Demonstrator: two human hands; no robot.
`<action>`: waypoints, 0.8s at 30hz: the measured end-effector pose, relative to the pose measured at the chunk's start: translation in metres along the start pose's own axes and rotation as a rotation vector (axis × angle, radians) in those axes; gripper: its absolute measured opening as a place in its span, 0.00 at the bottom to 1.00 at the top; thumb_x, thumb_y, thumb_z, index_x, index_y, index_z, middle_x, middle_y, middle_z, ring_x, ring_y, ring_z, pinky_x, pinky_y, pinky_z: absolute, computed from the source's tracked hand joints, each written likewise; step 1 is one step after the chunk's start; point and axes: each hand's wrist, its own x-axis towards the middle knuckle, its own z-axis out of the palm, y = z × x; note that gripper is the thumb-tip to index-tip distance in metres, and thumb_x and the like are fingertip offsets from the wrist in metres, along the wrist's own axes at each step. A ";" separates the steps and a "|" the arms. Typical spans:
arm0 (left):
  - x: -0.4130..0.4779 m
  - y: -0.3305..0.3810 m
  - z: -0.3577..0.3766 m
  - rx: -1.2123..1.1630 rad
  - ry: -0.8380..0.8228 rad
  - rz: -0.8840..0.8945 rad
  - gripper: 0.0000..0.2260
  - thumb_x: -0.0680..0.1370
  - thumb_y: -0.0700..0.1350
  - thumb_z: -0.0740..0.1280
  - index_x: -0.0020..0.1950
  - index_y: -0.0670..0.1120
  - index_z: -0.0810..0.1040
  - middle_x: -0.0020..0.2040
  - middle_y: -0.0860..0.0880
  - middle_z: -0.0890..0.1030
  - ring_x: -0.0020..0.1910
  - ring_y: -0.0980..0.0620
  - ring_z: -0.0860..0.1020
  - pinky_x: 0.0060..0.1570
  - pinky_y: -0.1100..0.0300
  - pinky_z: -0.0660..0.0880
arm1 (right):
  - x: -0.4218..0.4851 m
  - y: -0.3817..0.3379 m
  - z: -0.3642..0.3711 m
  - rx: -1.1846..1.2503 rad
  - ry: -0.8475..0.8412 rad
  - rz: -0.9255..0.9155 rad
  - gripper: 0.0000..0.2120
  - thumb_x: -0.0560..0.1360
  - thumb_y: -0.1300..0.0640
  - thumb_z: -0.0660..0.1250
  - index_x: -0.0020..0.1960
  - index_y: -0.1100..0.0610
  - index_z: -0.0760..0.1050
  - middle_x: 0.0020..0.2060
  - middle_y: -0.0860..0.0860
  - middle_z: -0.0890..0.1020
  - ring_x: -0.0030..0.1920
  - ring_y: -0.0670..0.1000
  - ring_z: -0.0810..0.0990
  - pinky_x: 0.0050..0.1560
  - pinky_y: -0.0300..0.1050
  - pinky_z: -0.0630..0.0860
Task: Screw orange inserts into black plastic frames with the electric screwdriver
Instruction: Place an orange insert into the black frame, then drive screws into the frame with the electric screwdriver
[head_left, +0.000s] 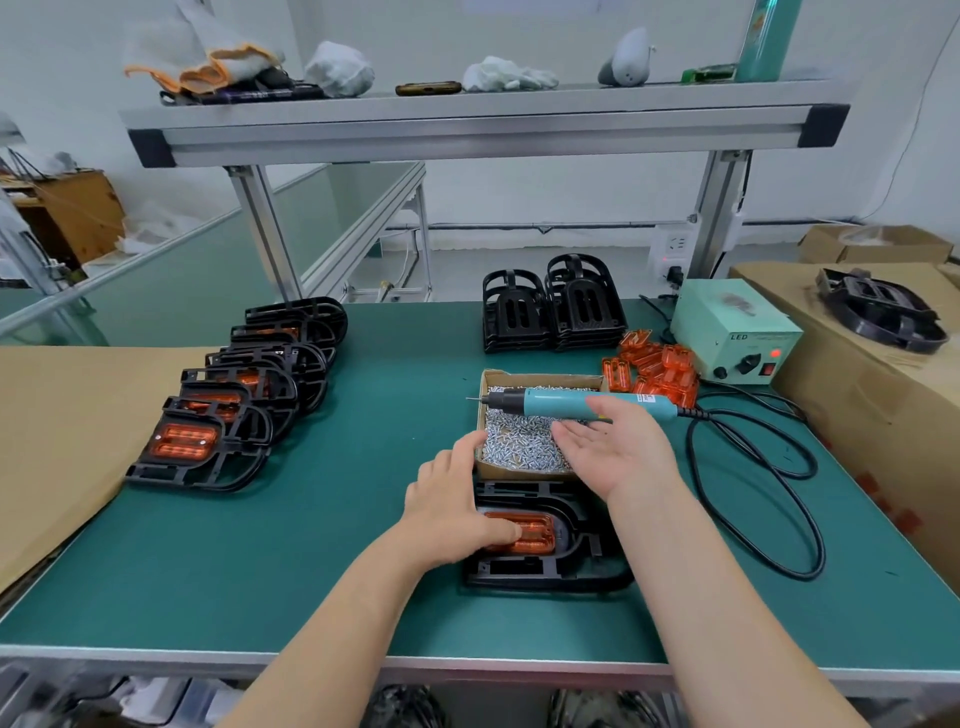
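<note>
Head view: left hand (451, 512) flat on orange insert (537, 538); right hand (618, 449) spread, empty, just beside electric screwdriver (566, 404).

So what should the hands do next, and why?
Probably the right hand should grip the screwdriver: it is open right beside it, and the tool lies across the screw box. The left hand presses the insert in the frame.

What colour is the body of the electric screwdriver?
Teal, with a black front end. The electric screwdriver shows best in the head view, the only view here.
</note>
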 end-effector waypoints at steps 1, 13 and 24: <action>0.000 0.002 0.000 0.007 -0.009 -0.014 0.51 0.57 0.64 0.69 0.76 0.63 0.48 0.68 0.53 0.67 0.67 0.47 0.64 0.64 0.48 0.63 | 0.006 0.000 0.002 0.022 0.011 0.014 0.27 0.82 0.66 0.63 0.76 0.70 0.57 0.72 0.70 0.68 0.74 0.65 0.68 0.74 0.56 0.67; -0.005 0.003 0.009 0.074 0.059 -0.021 0.59 0.54 0.76 0.65 0.77 0.64 0.37 0.70 0.53 0.66 0.70 0.48 0.62 0.67 0.48 0.61 | 0.037 0.003 0.016 0.117 0.085 0.099 0.22 0.80 0.55 0.69 0.69 0.62 0.68 0.53 0.62 0.78 0.54 0.60 0.77 0.59 0.54 0.77; -0.012 0.006 0.011 0.066 0.056 -0.019 0.57 0.58 0.74 0.66 0.79 0.60 0.39 0.71 0.53 0.65 0.70 0.48 0.62 0.67 0.50 0.60 | 0.030 -0.010 0.009 0.144 0.092 -0.253 0.11 0.76 0.54 0.74 0.54 0.56 0.75 0.41 0.51 0.78 0.34 0.46 0.77 0.23 0.36 0.70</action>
